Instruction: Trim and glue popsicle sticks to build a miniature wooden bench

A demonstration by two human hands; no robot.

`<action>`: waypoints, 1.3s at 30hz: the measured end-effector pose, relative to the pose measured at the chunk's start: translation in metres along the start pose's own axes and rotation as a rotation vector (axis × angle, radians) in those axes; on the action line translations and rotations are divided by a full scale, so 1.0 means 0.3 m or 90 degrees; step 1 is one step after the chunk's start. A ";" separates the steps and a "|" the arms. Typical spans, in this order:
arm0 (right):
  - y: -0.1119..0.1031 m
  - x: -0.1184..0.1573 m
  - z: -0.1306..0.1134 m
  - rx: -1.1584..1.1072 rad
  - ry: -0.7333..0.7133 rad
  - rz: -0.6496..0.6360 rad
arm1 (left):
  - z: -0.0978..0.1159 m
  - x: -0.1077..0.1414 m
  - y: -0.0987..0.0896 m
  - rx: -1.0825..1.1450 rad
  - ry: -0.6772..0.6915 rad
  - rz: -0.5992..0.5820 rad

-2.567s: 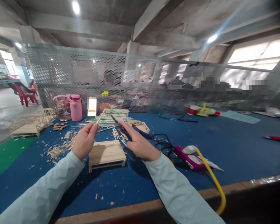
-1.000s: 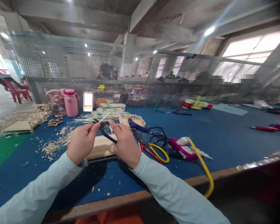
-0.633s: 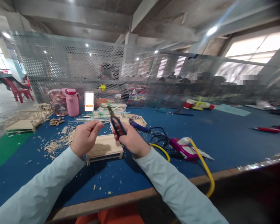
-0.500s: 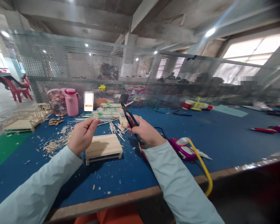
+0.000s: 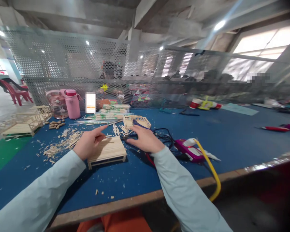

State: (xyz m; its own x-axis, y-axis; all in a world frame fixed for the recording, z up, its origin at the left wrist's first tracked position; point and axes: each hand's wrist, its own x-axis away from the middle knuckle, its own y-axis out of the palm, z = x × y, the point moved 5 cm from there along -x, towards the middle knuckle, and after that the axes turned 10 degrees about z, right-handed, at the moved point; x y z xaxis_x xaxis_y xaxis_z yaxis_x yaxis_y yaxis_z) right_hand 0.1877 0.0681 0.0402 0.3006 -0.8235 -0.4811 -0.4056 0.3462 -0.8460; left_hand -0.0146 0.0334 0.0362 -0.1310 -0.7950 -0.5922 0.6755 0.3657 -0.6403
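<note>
My left hand (image 5: 88, 143) is over the left back part of a small slatted wooden stand (image 5: 108, 149). Its index finger points out while the thumb and other fingers are pressed together; what they pinch is too small to make out. To the right, my right hand (image 5: 147, 139) is low over the table, thumb and fingers apart. Blue-handled pliers (image 5: 138, 123) lie at its fingertips, partly hidden by the hand. Just behind are a small railed wooden piece (image 5: 145, 121) and loose short sticks (image 5: 116, 129).
Wood scraps (image 5: 62, 141) and peanuts (image 5: 56, 124) lie left, near a pink bottle (image 5: 73, 106) and finished wooden models (image 5: 20, 124). Bagged sticks (image 5: 113, 112) are behind. A purple device (image 5: 187, 153) with a yellow tube (image 5: 211, 170) is right. Mesh panels (image 5: 82, 64) rise behind the table.
My right hand has lowered with the pliers, and its fingers have spread from them. My left index finger has stretched out, and that hand has moved slightly down and right.
</note>
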 end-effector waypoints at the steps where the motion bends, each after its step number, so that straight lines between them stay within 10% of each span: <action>1: -0.030 -0.003 -0.007 -0.060 -0.005 0.041 | 0.004 0.001 0.001 -0.012 0.006 0.001; 6: -0.129 0.025 -0.026 -0.244 -0.001 0.169 | 0.024 0.007 -0.004 -0.019 0.024 0.019; 12: -0.175 0.038 -0.060 -0.166 -0.022 0.123 | 0.048 -0.008 -0.006 0.037 0.026 0.029; 17: -0.092 -0.059 -0.172 -0.231 -0.204 -0.033 | 0.071 -0.039 0.010 0.096 0.019 0.061; 22: 0.003 -0.111 -0.131 -0.258 -0.149 -0.009 | 0.022 -0.055 -0.035 0.060 -0.016 0.120; 26: 0.086 -0.101 -0.056 -0.315 -0.091 -0.010 | -0.131 -0.038 -0.119 0.045 -0.213 0.219; 32: 0.154 -0.095 -0.034 -0.327 -0.089 -0.035 | -0.277 0.069 -0.021 0.380 -0.576 0.049; 39: 0.160 -0.094 -0.013 -0.330 -0.012 -0.080 | -0.251 0.113 0.019 0.468 -0.628 0.048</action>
State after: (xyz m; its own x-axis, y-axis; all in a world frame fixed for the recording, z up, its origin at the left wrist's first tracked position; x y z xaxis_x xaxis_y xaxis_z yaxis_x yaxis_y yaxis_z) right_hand 0.1564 0.1063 0.0141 0.3877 -0.8346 -0.3912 -0.7374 -0.0262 -0.6749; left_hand -0.0700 0.0450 -0.0244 0.3144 -0.9254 0.2116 0.9472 0.3207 -0.0046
